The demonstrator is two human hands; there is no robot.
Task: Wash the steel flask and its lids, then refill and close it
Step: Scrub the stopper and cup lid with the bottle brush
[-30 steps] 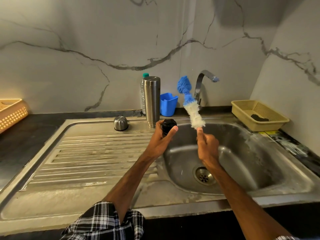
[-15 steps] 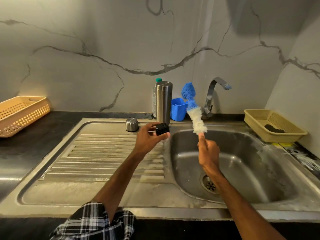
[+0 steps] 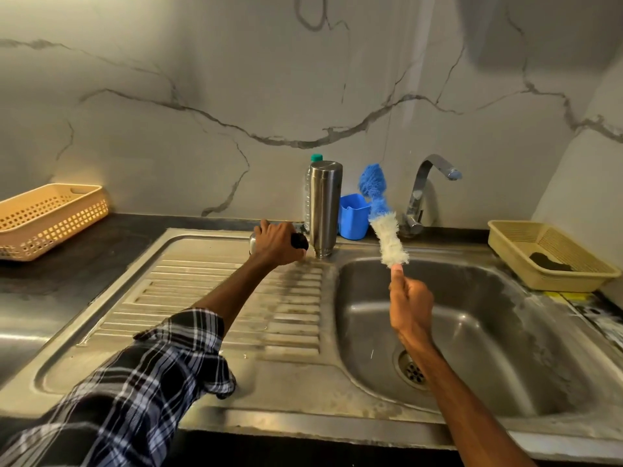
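Currently the flask [image 3: 325, 207] stands upright on the far rim of the sink [image 3: 573, 392], between the drainboard [image 3: 215, 298] and the basin. It is a plain brushed-steel cylinder with a rounded top and a narrower band at its base. No lid is fitted at the visible end.

The left hand [image 3: 276, 244] rests at the far end of the drainboard, just left of the flask. Its fingers [image 3: 266, 227] are curled round the black lid [image 3: 300, 241]. The steel cap [image 3: 252, 242] sits behind this hand and is mostly hidden.

The right hand [image 3: 409, 305] is over the basin. Its fingers are closed round the handle of the brush [image 3: 387, 230], with the thumb laid along it. The bristles, white below and blue above, point up and to the far left, near the flask but apart from it.

Change from half a second ago: the left hand then held the black lid in the air over the drainboard, near the basin edge. It has since carried the lid farther and lower, down beside the flask's base. The right hand keeps the brush in much the same raised pose. The flask has not moved.
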